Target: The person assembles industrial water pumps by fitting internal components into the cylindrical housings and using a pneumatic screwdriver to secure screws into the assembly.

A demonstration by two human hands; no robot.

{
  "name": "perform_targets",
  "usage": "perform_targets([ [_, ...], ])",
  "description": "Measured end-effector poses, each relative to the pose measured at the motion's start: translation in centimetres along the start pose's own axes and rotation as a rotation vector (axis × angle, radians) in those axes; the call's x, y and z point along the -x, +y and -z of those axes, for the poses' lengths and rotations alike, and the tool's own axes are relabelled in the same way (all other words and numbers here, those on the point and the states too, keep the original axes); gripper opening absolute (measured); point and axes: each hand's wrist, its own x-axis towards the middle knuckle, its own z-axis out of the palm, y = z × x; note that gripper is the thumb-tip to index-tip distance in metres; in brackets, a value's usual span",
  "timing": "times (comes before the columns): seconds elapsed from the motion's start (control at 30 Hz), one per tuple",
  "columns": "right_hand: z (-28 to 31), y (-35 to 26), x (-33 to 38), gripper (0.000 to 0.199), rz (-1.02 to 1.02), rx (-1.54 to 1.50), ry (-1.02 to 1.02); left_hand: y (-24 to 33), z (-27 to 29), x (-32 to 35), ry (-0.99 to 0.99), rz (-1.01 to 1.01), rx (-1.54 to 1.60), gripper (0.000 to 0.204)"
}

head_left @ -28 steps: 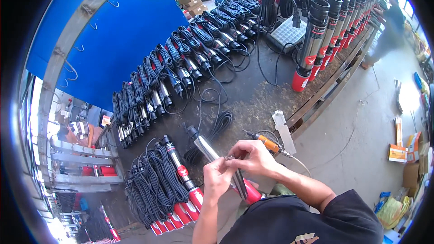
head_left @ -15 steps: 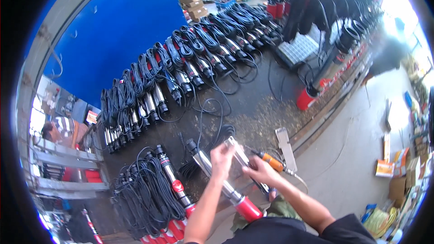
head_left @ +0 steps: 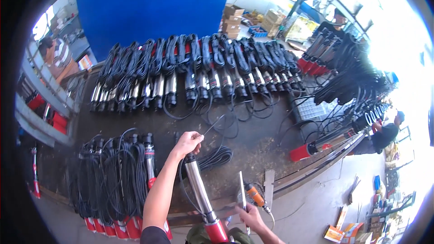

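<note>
My left hand (head_left: 189, 143) is closed in a pinch on a thin black cable (head_left: 214, 124), just above the dark top end of a steel submersible pump (head_left: 198, 184). That pump lies tilted at the table's near edge, its red end (head_left: 216, 232) toward me. Low on the right, my right hand (head_left: 251, 219) grips a slim pale metal strip (head_left: 242, 189) that stands up from the fingers. An orange power tool (head_left: 256, 195) rests just right of the strip. A coil of black cable (head_left: 218, 157) lies behind the pump.
A long row of pumps with bundled cables (head_left: 190, 74) spans the table's back. More pumps with hanging cables (head_left: 110, 176) lie at the near left. At right are a grey parts tray (head_left: 312, 108), a red-ended pump (head_left: 302, 152) and a co-worker (head_left: 387, 136).
My left hand has let go of the metal strip, moved left and taken the cable. My right hand has carried the strip lower, toward me. The view has turned.
</note>
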Motion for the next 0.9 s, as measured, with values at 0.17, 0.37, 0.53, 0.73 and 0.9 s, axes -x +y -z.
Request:
perform_targets([
  [0.17, -2.0, -4.1, -3.0, 0.027, 0.044, 0.007, -0.033, -2.0, 2.7, 8.1, -0.084, 0.25, 0.153, 0.038],
  [0.37, -4.6, -4.2, -9.8, 0.022, 0.272, 0.164, -0.059, -1.2, 3.5, 8.5, -0.064, -0.043, 0.408, 0.02],
  [0.53, -8.8, -8.9, -15.2, 0.025, 0.43, 0.237, 0.052, -4.1, 3.0, 2.5, 0.279, -0.568, -0.224, 0.02],
  [0.73, -12.2, -11.5, -20.7, 0.029, 0.592, 0.434, 0.199, -6.0, 0.9, 0.5, 0.201, -0.438, 0.09, 0.019],
  [0.9, -14.0, -12.2, -20.6, 0.027, 0.601, 0.552, 0.198, -8.6, 1.3, -0.5, 0.365, -0.456, 0.133, 0.018],
])
